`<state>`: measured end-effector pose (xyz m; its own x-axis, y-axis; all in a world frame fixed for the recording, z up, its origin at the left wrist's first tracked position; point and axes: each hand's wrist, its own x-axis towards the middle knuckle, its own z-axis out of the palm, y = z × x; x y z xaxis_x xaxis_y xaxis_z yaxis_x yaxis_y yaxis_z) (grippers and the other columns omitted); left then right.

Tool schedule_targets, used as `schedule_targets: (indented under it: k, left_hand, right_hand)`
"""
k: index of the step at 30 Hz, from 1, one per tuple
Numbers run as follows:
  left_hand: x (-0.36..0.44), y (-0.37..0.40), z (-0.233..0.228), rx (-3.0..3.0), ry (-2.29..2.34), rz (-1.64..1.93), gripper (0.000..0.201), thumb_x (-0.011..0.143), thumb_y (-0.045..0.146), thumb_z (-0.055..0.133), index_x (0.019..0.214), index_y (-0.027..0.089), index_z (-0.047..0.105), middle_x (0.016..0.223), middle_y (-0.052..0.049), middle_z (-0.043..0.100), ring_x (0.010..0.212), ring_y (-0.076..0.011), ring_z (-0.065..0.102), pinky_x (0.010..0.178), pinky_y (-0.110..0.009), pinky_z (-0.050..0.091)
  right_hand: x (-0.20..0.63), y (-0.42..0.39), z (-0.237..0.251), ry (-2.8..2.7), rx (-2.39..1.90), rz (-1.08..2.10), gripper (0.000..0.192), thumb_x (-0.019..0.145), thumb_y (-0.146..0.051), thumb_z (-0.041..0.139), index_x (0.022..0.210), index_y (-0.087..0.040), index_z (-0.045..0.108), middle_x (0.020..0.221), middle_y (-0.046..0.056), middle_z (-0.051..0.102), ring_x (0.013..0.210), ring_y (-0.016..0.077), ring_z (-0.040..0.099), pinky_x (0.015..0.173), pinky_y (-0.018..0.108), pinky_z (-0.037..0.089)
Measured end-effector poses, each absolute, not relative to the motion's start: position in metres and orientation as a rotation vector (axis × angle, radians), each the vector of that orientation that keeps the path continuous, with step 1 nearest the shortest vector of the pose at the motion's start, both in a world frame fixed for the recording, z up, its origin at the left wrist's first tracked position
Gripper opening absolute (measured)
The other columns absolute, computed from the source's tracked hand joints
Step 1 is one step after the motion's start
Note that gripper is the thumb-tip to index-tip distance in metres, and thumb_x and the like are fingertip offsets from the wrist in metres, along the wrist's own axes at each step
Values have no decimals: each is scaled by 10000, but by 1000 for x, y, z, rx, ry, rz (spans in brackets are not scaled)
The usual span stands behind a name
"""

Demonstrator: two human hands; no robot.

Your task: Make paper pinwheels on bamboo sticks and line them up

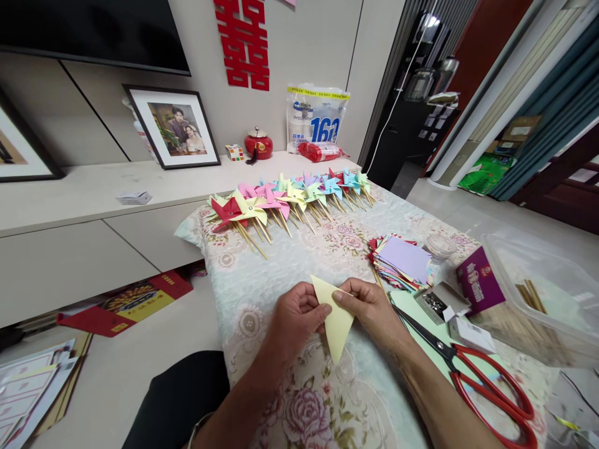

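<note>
A pale yellow sheet of paper (pixel 337 324), folded into a triangle, is held up over the floral tablecloth. My left hand (pixel 299 312) pinches its left side between thumb and curled fingers. On the upper right edge, my right hand (pixel 367 305) grips the same paper, thumb on top. To the right of my hands lie red-handled scissors (pixel 449 352) with closed blades, resting on pale green paper (pixel 421 305). Behind them is a stack of coloured paper squares (pixel 405 259), a lilac one on top. Finished paper pinwheels (pixel 292 196) on sticks lie in a row along the table's far side.
Right of the scissors stand a small open box of metal pins (pixel 442 302), a white box (pixel 472 335), and a clear plastic bin (pixel 552 299) holding sticks. A white cabinet (pixel 84 206) borders the table, carrying a framed photo (pixel 173 128), a red jar (pixel 258 144) and a plastic bag (pixel 316 118).
</note>
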<state>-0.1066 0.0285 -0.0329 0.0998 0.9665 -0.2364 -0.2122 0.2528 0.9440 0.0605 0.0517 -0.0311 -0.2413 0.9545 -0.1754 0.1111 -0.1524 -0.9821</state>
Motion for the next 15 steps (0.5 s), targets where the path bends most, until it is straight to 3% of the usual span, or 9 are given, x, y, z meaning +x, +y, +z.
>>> schedule_targets:
  k: [7,12,15]
  left_hand:
    - [-109,29,-33,897,1066,1072,299,681,324,794,871,150,642,734,-31,725,617,-152,663,545,-237,525]
    - [-108,28,-29,886,1023,1002,340,821,470,653,872,134,653,749,-74,739,612,-160,670,559,-245,521]
    - [-108,28,-27,890,1054,980,304,805,449,658,803,146,640,706,-62,730,596,-153,657,549,-237,513]
  right_hand:
    - [61,52,-35,-1373,-1270,1474,370,739,-516,771,721,-179,619,650,4,667,586,142,541,563,265,379]
    - [64,56,-38,-1300,-1249,1475,347,744,-490,780,731,-175,634,665,8,684,587,142,545,573,266,375]
    - [64,56,-38,-1272,-1228,1504,341,745,-480,785,727,-175,634,663,7,688,579,140,546,572,265,374]
